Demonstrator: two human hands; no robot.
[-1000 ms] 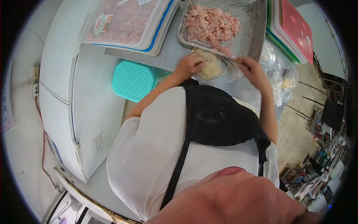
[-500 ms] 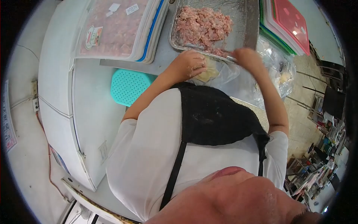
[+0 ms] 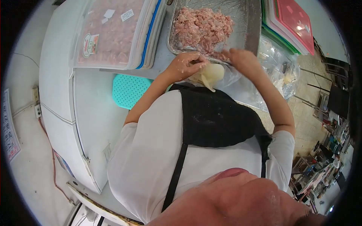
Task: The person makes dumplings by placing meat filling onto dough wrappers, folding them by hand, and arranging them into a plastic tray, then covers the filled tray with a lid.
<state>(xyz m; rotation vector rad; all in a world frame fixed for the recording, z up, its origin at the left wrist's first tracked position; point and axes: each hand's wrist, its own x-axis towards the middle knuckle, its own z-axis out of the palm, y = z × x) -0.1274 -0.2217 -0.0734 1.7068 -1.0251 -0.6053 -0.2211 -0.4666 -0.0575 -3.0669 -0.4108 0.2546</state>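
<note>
Holding a floppy dough wrapper (image 3: 213,72) just on the near side of the metal tray (image 3: 244,22).

Pinched near its edge by the left hand (image 3: 184,67), with a thin flap hanging down by the black apron (image 3: 217,116). Looks light and very soft, so likely easy to rip; best held gently by the rim, with no poking in the middle. Might get slippery, with little bits stuck on the fingers. At the tray's near edge, a blurry right hand (image 3: 247,64); cannot tell if pinched together, apart or clamped on anything.
</note>
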